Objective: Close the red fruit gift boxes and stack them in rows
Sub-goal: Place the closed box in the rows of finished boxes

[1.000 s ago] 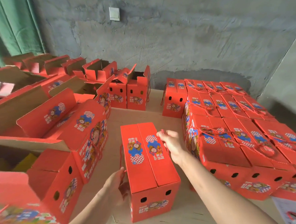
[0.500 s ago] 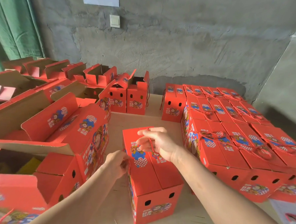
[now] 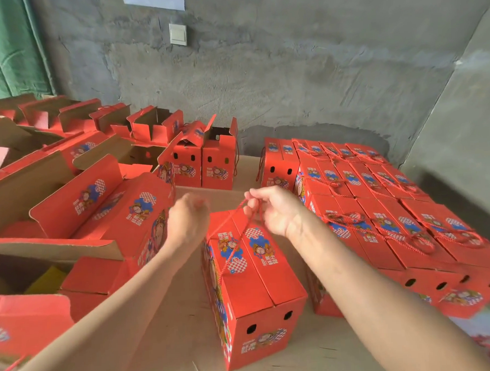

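Well into the job: one box is shut in front of me and plenty are still open.

The biggest part done is the block of closed boxes [image 3: 381,206], packed in rows along the right edge of the table [image 3: 175,345] with flaps down and cords lying on top; I judge that to be roughly half the work. Still to do are the open boxes [image 3: 110,192] crowding the left edge and far left corner with their flaps standing up, and two more upright at the far edge. Between the two groups, near the middle of the table, stands the box [image 3: 252,284] I am on, with its top flaps already folded together. Its red cord [image 3: 240,233] runs up from the lid to my right hand [image 3: 273,209], which pinches it between thumb and fingertips above the box's far end. My left hand [image 3: 186,222] hangs curled just left of that end, too blurred for me to tell whether it grips anything.
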`<action>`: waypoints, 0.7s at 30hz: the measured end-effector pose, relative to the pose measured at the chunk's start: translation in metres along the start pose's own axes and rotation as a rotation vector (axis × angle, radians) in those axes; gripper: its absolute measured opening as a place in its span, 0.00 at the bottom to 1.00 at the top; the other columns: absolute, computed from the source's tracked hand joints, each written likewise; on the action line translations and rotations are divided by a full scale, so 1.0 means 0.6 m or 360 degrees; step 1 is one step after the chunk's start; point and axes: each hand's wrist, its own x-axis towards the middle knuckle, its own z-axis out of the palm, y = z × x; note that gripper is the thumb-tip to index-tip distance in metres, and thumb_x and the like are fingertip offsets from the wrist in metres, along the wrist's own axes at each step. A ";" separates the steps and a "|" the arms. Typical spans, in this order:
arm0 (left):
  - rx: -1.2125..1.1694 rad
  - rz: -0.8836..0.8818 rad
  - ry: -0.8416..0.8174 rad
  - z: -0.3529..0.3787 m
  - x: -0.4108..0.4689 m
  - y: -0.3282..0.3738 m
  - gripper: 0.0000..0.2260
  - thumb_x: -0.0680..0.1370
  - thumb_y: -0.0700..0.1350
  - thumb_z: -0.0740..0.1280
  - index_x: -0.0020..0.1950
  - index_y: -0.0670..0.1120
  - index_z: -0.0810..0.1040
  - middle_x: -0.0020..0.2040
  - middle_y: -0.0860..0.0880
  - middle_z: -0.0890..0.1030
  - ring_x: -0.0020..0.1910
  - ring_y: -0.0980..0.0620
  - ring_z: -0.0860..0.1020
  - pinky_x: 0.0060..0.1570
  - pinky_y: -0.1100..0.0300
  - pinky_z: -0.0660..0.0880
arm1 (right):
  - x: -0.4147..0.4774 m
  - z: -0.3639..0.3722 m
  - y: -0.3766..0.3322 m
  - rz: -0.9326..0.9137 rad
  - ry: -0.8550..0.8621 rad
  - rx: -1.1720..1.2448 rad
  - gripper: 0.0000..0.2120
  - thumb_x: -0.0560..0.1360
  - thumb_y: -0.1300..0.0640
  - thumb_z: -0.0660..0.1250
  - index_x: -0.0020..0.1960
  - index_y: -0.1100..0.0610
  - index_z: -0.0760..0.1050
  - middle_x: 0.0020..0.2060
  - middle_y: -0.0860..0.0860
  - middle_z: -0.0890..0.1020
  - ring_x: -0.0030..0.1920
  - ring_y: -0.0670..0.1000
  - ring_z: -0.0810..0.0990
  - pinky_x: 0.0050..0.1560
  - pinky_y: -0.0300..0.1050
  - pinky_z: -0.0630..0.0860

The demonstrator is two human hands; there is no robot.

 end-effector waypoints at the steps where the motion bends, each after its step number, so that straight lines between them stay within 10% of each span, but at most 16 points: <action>1: 0.0042 -0.0034 -0.0120 0.010 -0.011 -0.017 0.12 0.78 0.40 0.58 0.43 0.39 0.80 0.38 0.43 0.81 0.38 0.43 0.79 0.38 0.56 0.75 | -0.002 -0.001 -0.011 -0.0005 0.0032 -0.0062 0.10 0.78 0.63 0.59 0.38 0.59 0.72 0.20 0.47 0.74 0.26 0.46 0.76 0.32 0.39 0.71; 8: -0.0065 0.0068 -0.0314 0.042 -0.048 -0.054 0.10 0.76 0.40 0.65 0.54 0.46 0.82 0.54 0.48 0.82 0.57 0.47 0.76 0.55 0.56 0.73 | -0.024 0.021 -0.065 -0.0359 0.0213 -0.0579 0.10 0.76 0.62 0.61 0.37 0.56 0.74 0.26 0.48 0.81 0.31 0.47 0.79 0.40 0.43 0.66; 17: -0.0151 0.0245 -0.0484 0.051 -0.024 -0.042 0.08 0.76 0.42 0.66 0.54 0.50 0.79 0.55 0.50 0.79 0.47 0.54 0.77 0.45 0.64 0.70 | -0.021 0.010 -0.105 -0.0373 0.0489 -0.0607 0.11 0.77 0.62 0.58 0.36 0.57 0.70 0.35 0.54 0.80 0.35 0.51 0.79 0.62 0.55 0.70; 21: -0.0066 0.0291 -0.0614 0.064 -0.014 -0.050 0.10 0.76 0.43 0.64 0.56 0.49 0.80 0.51 0.53 0.79 0.44 0.58 0.74 0.37 0.73 0.65 | -0.001 -0.004 -0.108 -0.0352 0.0697 -0.0648 0.09 0.76 0.65 0.57 0.37 0.58 0.69 0.35 0.56 0.78 0.32 0.51 0.77 0.25 0.32 0.69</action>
